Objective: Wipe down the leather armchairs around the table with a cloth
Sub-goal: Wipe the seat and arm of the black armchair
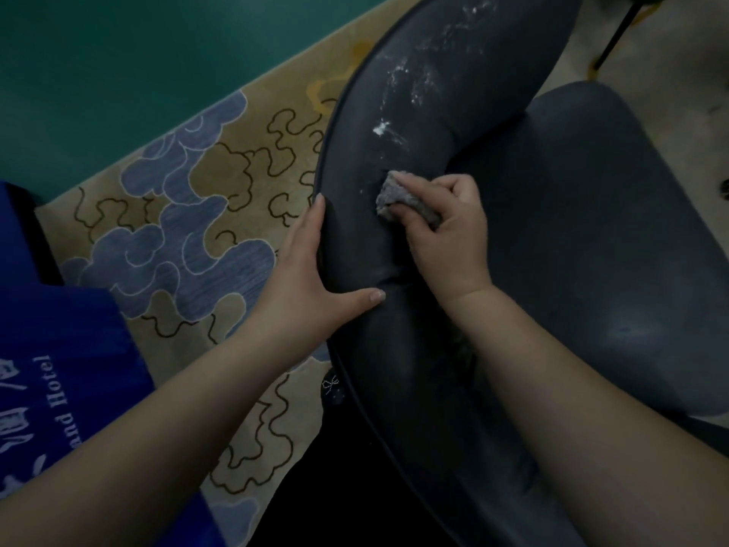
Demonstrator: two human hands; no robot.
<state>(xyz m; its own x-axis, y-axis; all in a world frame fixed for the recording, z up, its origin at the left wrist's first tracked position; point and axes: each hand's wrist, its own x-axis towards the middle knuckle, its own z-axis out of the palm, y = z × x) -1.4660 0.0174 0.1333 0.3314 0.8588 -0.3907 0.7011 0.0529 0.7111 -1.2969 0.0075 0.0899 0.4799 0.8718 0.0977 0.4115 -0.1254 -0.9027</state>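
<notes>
Patterned carpet [189,215] in blue and tan is seen beside a green floor [118,65]. On the dark leather armchair [434,112], a grey cloth [398,199] is gripped by the curled fingers of the right hand [445,234] and pressed to the padded armrest. White smears [380,129] are seen beyond it. Just beside, the left hand [307,282] is laid flat, fingers straight, over the armrest edge.

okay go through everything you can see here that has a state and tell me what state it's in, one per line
armchair: dark leather, white smears on the backrest above the cloth
seat cushion: bare, nothing on it
cloth: grey, bunched, pressed against the backrest
right hand: grips the cloth
left hand: fingers straight, braced on the backrest's outer edge
carpet: flat, cloud-patterned, under the armchair
</notes>
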